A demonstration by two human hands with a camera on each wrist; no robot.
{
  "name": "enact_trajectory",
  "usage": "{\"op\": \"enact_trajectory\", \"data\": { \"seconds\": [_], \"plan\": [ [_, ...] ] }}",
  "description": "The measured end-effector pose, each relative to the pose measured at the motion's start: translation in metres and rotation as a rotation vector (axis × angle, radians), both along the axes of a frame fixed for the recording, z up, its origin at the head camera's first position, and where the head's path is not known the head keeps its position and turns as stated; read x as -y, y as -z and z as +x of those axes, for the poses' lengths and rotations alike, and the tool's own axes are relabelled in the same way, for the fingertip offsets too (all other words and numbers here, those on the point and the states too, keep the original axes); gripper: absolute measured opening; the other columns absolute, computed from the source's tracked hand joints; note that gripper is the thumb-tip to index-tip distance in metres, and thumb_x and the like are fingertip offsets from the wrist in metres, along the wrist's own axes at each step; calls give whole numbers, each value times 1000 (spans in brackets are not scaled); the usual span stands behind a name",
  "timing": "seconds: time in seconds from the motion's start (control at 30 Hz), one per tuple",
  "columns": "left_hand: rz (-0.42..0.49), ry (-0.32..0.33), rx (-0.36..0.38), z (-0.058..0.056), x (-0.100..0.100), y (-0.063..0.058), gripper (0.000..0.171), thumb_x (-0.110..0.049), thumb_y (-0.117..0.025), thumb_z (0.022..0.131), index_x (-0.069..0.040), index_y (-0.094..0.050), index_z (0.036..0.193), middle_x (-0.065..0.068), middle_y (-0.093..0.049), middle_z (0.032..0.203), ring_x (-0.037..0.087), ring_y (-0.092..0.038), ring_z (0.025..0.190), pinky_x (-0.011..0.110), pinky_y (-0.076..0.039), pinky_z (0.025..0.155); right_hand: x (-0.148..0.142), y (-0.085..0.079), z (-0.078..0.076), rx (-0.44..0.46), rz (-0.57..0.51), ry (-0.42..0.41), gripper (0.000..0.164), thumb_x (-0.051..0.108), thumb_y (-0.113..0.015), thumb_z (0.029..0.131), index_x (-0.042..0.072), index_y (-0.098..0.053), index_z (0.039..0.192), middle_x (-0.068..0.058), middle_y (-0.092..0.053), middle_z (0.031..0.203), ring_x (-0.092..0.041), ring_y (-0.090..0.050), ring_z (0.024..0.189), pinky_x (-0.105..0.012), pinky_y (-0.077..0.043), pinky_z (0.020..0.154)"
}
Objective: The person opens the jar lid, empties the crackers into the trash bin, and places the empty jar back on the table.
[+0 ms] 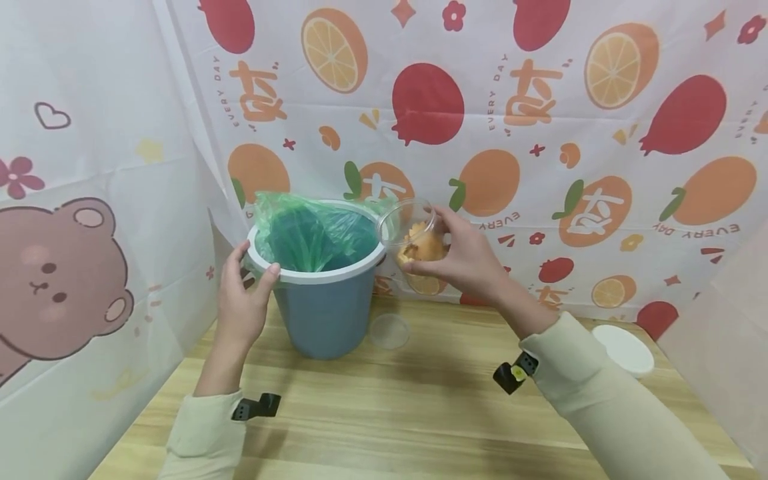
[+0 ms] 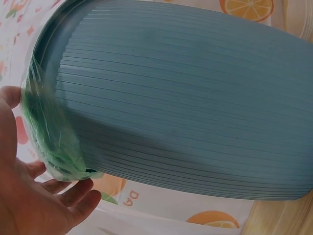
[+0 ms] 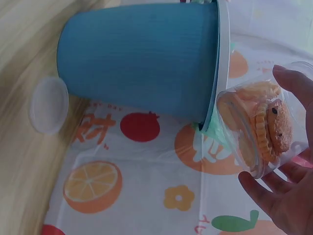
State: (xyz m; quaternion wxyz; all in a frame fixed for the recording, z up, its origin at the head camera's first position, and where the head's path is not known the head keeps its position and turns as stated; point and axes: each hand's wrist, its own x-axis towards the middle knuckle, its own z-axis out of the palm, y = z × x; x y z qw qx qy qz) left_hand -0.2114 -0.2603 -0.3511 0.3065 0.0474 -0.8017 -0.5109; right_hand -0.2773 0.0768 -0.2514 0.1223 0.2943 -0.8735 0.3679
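A blue-grey trash can (image 1: 324,313) with a white rim stands on the table, lined with a green plastic bag (image 1: 300,233). My left hand (image 1: 243,300) holds the can at the left of its rim, with thumb and fingers spread along the edge and the bag's fold, as the left wrist view shows. In my right hand (image 1: 465,257) is a clear plastic cup (image 3: 244,147), tilted, just right of the can's rim. Orange-brown pieces that look like cookies or pastries (image 3: 279,125) lie inside the cup; its open mouth faces up and toward the can.
A round translucent lid (image 1: 390,331) lies on the wooden table (image 1: 384,413) beside the can's base. Farther right sits a white round lid or dish (image 1: 624,350). Fruit-printed cloth (image 1: 426,103) hangs close behind the can, and another cloth with a bear (image 1: 54,280) hangs at left.
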Motion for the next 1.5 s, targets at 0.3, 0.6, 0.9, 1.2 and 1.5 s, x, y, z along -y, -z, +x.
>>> {"op": "enact_trajectory", "data": {
  "seconds": [0.3, 0.6, 0.9, 1.2, 1.5],
  "plan": [
    [21, -3, 4, 2, 0, 6, 74, -39, -57, 99, -15, -24, 161, 12, -29, 165, 42, -37, 146, 60, -34, 116, 8, -15, -17, 27, 80, 37, 98, 46, -89, 72, 17, -43, 153, -8, -62, 134, -24, -60, 115, -37, -62, 84],
    [38, -21, -17, 6, 4, 5, 73, -39, -57, 99, -17, -25, 161, 9, -28, 165, 41, -37, 146, 57, -33, 114, 29, -28, -32, 21, 129, 10, 98, 42, -91, 71, 19, -41, 153, -4, -59, 134, -20, -58, 109, -31, -62, 76],
    [25, -38, -15, 5, 3, 4, 72, -42, -56, 100, -17, -25, 160, 7, -30, 165, 37, -39, 146, 56, -34, 115, 49, -40, -42, -52, 309, 38, 98, 42, -90, 71, 19, -42, 153, -5, -54, 147, -22, -53, 124, -39, -59, 93],
    [20, -26, -5, 4, -5, 5, 72, -40, -55, 100, -17, -24, 161, 8, -28, 165, 39, -37, 146, 58, -33, 117, 56, -39, -46, -115, 417, 25, 95, 37, -90, 71, 23, -43, 152, -8, -55, 144, -25, -51, 119, -34, -60, 76],
    [13, -16, -16, -1, -7, 4, 73, -39, -55, 100, -18, -23, 161, 9, -27, 166, 42, -37, 146, 59, -33, 116, 62, -44, -49, -215, 568, 42, 93, 37, -88, 73, 22, -43, 153, -9, -55, 144, -26, -50, 124, -38, -58, 90]
  ]
}}
